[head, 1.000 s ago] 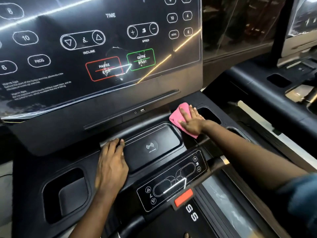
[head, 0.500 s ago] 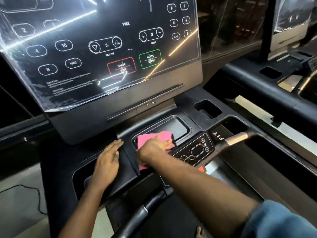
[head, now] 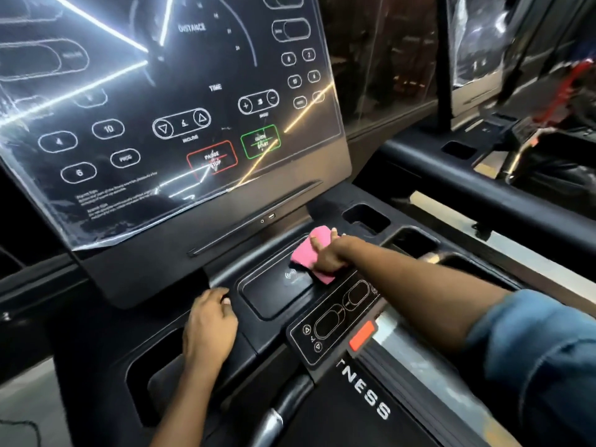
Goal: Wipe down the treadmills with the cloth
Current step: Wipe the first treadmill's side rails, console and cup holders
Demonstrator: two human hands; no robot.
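pink cloth (head: 304,253): soft, light, likely best palmed flat | right hand (head: 332,258) fingers curl round it | left hand (head: 209,330) loose, empty

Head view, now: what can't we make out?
1. Tray under the cloth: hidden by cloth and right hand.
2. Fine print on the console: blurred, too small to read.
3. Logo: first letters hidden behind the keypad.
4. Cup holder: partly covered by the left hand and forearm.
5. Next treadmill: blurred, cut by the right edge.
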